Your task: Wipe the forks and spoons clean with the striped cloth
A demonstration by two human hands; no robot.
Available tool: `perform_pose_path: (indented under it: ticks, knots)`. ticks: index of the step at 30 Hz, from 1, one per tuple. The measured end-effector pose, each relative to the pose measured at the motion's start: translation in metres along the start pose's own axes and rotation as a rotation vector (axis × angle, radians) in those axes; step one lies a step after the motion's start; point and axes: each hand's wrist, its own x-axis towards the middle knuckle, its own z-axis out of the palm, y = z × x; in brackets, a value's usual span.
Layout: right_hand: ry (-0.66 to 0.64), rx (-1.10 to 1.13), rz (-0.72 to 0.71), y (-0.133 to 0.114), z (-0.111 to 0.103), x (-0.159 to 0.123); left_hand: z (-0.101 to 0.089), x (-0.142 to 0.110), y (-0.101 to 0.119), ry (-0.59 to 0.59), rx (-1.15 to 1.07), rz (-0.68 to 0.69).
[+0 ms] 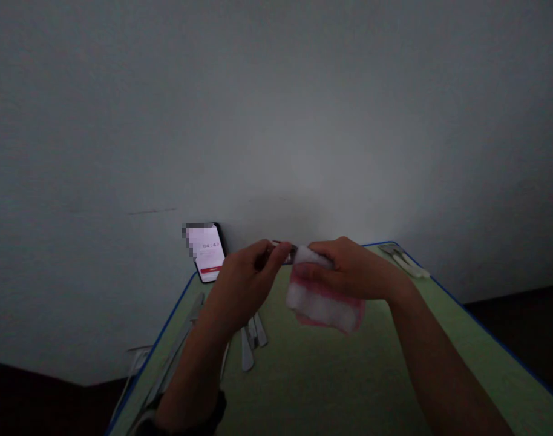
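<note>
Above the far part of the table, my left hand (251, 278) pinches a slim piece of cutlery (294, 247) by one end. Only a short dark metal stretch of it shows between my hands, so its exact kind is hidden. My right hand (340, 266) is closed around a pink and white cloth (324, 306), pressed against the other end of that piece. The cloth's lower part hangs loose over the table. Beneath my left forearm lie several metal cutlery handles (247, 351), their other ends covered by the arm.
A phone (208, 251) with a lit timer screen leans on the wall at the table's back left corner. White-handled cutlery (406, 261) lies at the back right. Long metal utensils (179, 333) lie along the left edge of the green table (331, 381).
</note>
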Motion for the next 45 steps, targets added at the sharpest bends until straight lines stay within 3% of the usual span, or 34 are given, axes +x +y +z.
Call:
perform_pose_path:
  ticks: [4,8,15,19,24,32,37,45]
  knots:
    - [-0.073,0.005,-0.035,0.004,0.001,0.001,-0.001,-0.001,-0.002,-0.096,0.022,0.095]
    - [-0.169,0.047,-0.055,0.009,0.003,0.003,-0.001,-0.004,-0.001,-0.082,0.096,0.159]
    - [-0.262,0.143,-0.018,0.014,-0.003,0.0,-0.008,-0.005,-0.01,-0.034,0.036,0.144]
    - [-0.306,0.154,0.001,0.015,-0.007,-0.003,-0.012,-0.007,-0.014,-0.158,0.057,0.189]
    - [-0.271,0.048,-0.055,0.012,-0.004,0.0,-0.01,-0.007,-0.007,-0.305,0.065,0.221]
    - [-0.175,0.047,-0.08,0.011,0.003,0.003,0.001,-0.004,-0.002,-0.213,0.105,0.217]
    - [-0.163,0.026,-0.086,0.015,0.006,0.004,0.003,-0.002,-0.002,-0.252,0.107,0.183]
    - [-0.271,0.056,-0.012,0.017,0.001,0.001,0.005,0.0,-0.008,-0.205,0.1,0.221]
